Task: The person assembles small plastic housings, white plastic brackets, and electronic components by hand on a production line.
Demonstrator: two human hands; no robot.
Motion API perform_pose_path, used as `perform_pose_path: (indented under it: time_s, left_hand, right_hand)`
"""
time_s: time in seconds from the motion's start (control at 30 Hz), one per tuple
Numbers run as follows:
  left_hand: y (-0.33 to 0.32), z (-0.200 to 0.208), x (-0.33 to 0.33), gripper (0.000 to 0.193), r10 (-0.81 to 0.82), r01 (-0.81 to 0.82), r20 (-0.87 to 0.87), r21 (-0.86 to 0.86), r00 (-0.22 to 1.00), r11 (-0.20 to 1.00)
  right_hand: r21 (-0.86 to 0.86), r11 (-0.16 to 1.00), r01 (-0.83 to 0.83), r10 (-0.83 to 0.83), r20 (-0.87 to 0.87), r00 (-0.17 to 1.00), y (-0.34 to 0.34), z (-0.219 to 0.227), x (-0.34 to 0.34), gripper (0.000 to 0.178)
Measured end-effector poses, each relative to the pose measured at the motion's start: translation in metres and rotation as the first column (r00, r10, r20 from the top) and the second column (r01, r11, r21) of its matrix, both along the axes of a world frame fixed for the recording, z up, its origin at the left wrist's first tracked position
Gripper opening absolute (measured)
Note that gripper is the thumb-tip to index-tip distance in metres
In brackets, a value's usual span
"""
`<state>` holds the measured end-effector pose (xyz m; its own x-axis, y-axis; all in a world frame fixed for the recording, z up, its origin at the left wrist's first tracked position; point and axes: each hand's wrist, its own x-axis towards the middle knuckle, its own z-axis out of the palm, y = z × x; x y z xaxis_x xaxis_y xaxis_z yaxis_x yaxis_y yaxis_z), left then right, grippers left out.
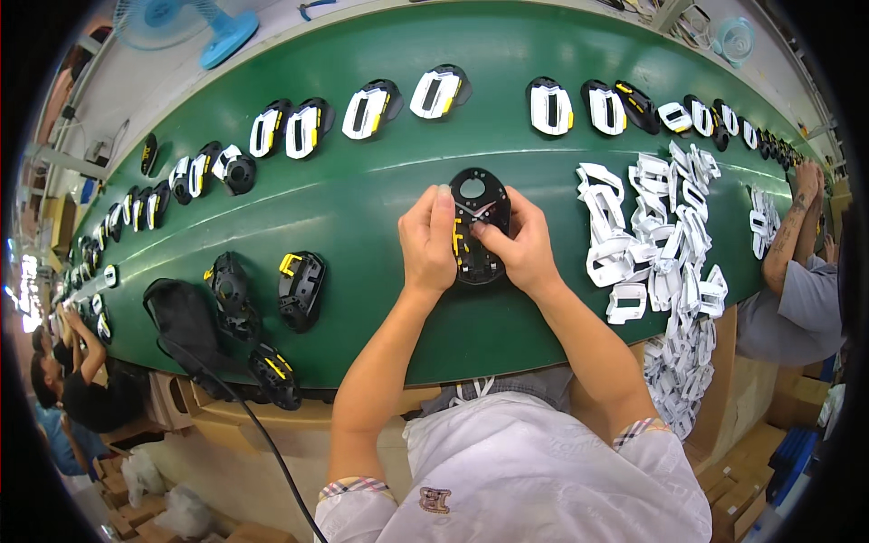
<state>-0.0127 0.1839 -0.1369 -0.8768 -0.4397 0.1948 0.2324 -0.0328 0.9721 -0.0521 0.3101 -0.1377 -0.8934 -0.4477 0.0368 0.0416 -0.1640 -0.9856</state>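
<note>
In front of me, over the green table, I hold a black oval plastic housing (472, 258) with a round opening at its far end and yellow parts along its left side. My left hand (429, 237) grips its left edge, thumb pointing up along the rim. My right hand (525, 246) is closed around the right edge, its thumb pressing on the middle of the face. Left of my hands lies a loose black housing with yellow parts (301, 290). More black housings (232, 288) sit beside it, near a black pouch (184, 317) with a cable.
White plastic frames (665, 271) form a heap to the right, spilling past the table's near edge. Housings fitted with white frames (441, 92) line the far side of the green table (398, 335). A blue fan (226, 38) stands far left. Other people work at both ends.
</note>
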Motion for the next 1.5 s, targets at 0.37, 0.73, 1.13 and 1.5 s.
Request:
perform_pose_path:
  time_s: [0.37, 0.73, 1.13, 1.5]
  left_hand:
    - [-0.005, 0.010, -0.004, 0.027, 0.063, -0.059, 0.029, -0.122, 0.998, 0.991]
    - [-0.046, 0.057, -0.057, 0.026, -0.049, 0.083, 0.092, -0.422, 0.995, 0.903]
    - [-0.042, -0.014, -0.129, 0.029, -0.131, 0.010, -0.020, -0.975, 0.991, 0.224]
    - [0.065, 0.073, -0.109, 0.026, -0.474, 0.408, 0.261, -0.882, 0.841, 0.237]
  right_hand:
    - [0.020, 0.995, 0.097, -0.096, -0.054, 0.994, -0.004, -0.001, -0.003, 0.017]
    - [-0.099, 0.992, -0.072, 0.069, -0.041, 0.997, 0.008, -0.001, -0.018, 0.035]
    - [0.295, 0.954, 0.055, 0.082, -0.432, 0.898, -0.004, -0.007, -0.009, 0.021]
    - [0.592, 0.799, 0.103, 0.254, -0.488, 0.835, -0.003, -0.015, -0.014, 0.023]
